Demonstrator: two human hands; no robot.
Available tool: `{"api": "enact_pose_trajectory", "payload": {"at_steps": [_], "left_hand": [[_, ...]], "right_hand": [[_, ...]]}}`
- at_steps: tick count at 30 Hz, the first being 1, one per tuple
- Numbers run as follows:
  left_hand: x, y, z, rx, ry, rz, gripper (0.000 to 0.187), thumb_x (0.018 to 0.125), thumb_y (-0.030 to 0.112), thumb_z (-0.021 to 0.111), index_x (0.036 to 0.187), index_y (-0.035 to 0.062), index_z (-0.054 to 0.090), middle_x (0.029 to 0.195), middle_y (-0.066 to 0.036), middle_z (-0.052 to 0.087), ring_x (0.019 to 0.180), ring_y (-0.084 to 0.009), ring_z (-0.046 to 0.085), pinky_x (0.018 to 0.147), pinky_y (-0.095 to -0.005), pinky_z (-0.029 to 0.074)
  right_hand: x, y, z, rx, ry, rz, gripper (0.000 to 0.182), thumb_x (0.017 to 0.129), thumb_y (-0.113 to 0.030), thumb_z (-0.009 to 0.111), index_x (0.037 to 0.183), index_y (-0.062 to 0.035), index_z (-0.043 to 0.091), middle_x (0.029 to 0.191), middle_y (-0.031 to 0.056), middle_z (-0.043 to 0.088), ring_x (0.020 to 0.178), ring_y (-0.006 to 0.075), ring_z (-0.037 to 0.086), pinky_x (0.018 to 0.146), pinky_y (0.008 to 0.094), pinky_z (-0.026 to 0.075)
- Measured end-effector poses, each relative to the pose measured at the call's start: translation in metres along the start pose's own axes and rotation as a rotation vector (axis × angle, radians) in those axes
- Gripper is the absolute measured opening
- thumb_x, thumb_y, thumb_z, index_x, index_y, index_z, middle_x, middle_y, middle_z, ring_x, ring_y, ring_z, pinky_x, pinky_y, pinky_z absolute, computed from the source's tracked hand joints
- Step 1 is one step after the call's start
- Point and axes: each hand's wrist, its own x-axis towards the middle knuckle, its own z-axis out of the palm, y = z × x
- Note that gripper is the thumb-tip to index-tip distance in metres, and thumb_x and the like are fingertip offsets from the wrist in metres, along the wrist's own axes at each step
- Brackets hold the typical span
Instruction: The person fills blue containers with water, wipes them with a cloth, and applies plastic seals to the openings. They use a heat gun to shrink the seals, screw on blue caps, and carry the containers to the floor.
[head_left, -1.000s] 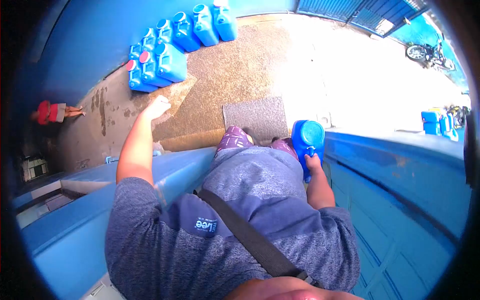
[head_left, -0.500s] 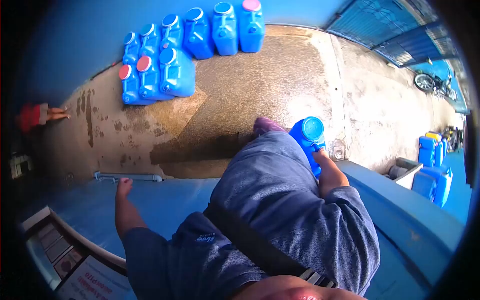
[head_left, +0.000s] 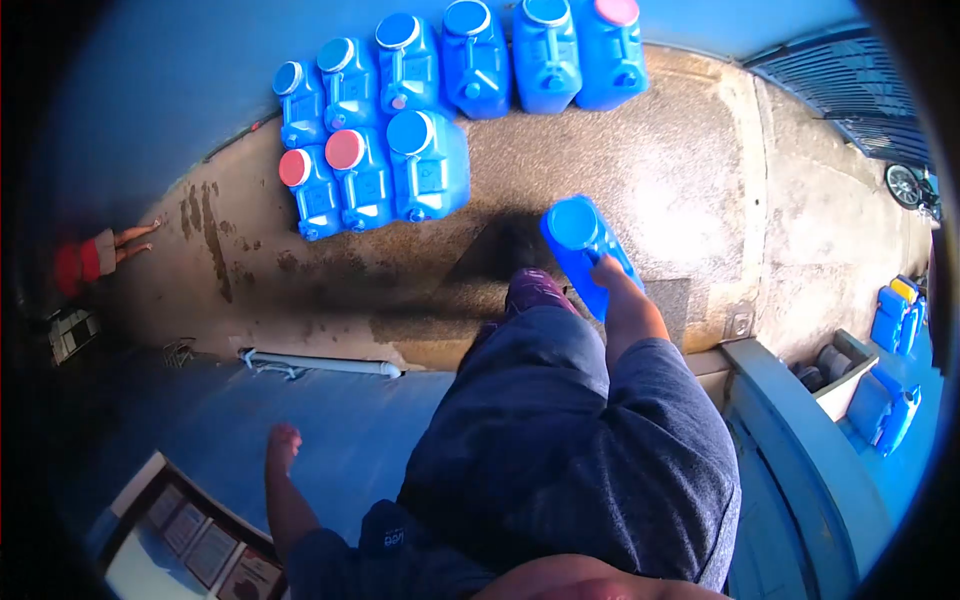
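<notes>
My right hand (head_left: 607, 272) is closed around the handle of a blue water jug (head_left: 575, 226) with a blue round cap. The jug hangs at my right side, tilted a little, in front of my leg. Out to the other side, my left hand (head_left: 284, 440) is held away from my body with its fingers curled in and nothing visible in them. Ahead, along the blue wall, stand several blue jugs (head_left: 432, 170) in two rows, most with blue caps and a few with pink or red ones.
Wet concrete floor (head_left: 560, 150) lies between me and the jugs. A pipe (head_left: 320, 362) runs along the wall on my left. Far left is a person in red (head_left: 85, 262). At right are a blue ledge (head_left: 800, 460), a trough (head_left: 835, 372), more jugs (head_left: 885, 410) and a motorcycle wheel (head_left: 903, 186).
My right hand has swung the jug forward and to the left, away from the ledge. The row of jugs now appears closer and further right in view. My left hand has shifted lower in view.
</notes>
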Motion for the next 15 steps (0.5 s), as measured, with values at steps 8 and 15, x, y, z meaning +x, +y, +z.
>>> {"api": "enact_pose_trajectory", "payload": {"at_steps": [8, 15], "left_hand": [[-0.059, 0.015, -0.05, 0.036, -0.15, -0.613, 0.01, 0.09, 0.01, 0.062, 0.083, 0.014, 0.055, 0.072, 0.004, 0.052, 0.058, -0.0067, 0.05, 0.045, -0.0206, 0.034], [0.097, 0.021, -0.056, 0.507, -0.378, -0.504, 0.017, 0.094, 0.017, 0.061, 0.077, 0.0124, 0.059, 0.069, 0.004, 0.051, 0.06, -0.0067, 0.051, 0.047, -0.0254, 0.038]], "right_hand": [[0.136, -0.201, -0.039, 0.369, 0.251, -0.125, 0.051, 0.083, -0.035, 0.065, 0.115, 0.0049, 0.062, 0.109, 0.0267, 0.068, 0.106, 0.0391, 0.066, 0.093, 0.0459, 0.052], [0.086, -0.241, -0.084, 0.565, 0.505, -0.12, 0.046, 0.084, -0.035, 0.064, 0.116, -0.0025, 0.064, 0.115, 0.0232, 0.067, 0.108, 0.0376, 0.065, 0.096, 0.0443, 0.051]]}}
